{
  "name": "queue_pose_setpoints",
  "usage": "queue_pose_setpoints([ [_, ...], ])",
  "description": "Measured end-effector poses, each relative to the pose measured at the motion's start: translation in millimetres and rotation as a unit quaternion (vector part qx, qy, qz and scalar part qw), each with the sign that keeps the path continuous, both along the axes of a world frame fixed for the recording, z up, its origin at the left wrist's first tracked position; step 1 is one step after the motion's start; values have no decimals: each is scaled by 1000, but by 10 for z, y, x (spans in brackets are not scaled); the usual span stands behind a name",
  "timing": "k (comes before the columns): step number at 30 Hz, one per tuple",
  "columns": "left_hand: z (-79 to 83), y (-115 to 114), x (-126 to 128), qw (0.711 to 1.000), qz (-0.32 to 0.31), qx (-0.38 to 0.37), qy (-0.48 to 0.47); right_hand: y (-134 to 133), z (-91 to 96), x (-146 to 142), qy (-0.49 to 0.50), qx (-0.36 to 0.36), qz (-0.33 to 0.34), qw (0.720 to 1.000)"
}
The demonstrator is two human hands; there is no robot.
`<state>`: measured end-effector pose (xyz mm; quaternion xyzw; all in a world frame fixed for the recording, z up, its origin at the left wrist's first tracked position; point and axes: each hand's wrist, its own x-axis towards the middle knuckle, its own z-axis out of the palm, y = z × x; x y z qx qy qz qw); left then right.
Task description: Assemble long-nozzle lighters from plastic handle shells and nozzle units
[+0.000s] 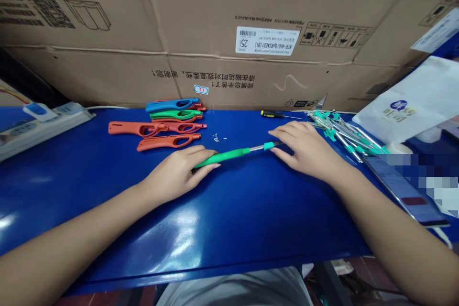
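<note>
My left hand point(177, 172) lies on the blue table point(229, 210) with its fingers curled over the green handle of a long lighter part point(229, 155). A thin metal tube with a teal collar point(268, 146) sticks out of that handle toward the right. Over the tube's far end rests my right hand point(304, 146), fingers stretched out flat and pressing on it. To the left of both hands lies a small heap of orange, green and blue plastic handle shells point(168, 124).
A large cardboard box point(229, 33) stands along the back edge. A pile of metal tubes with teal collars point(344, 136) lies at the right, a small screwdriver point(278, 114) behind it. A power strip point(39, 122) sits far left, a white bag point(416, 100) far right.
</note>
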<state>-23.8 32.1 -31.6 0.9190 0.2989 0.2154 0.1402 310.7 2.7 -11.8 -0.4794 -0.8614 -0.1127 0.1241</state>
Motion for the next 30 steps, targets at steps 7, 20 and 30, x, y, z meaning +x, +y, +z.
queue_pose_setpoints([
  [7, -12, -32, 11, 1000, -7, 14, 2, 72, -70, 19, 55, -79, 84, 992],
  [20, -78, -302, 122, 994, -22, 101, 27, -95, -124, -311, -34, -82, 158, 983],
  [30, 77, -353, 178, 982, -22, -186, -34, -216, -201, -396, -44, -50, 169, 983],
])
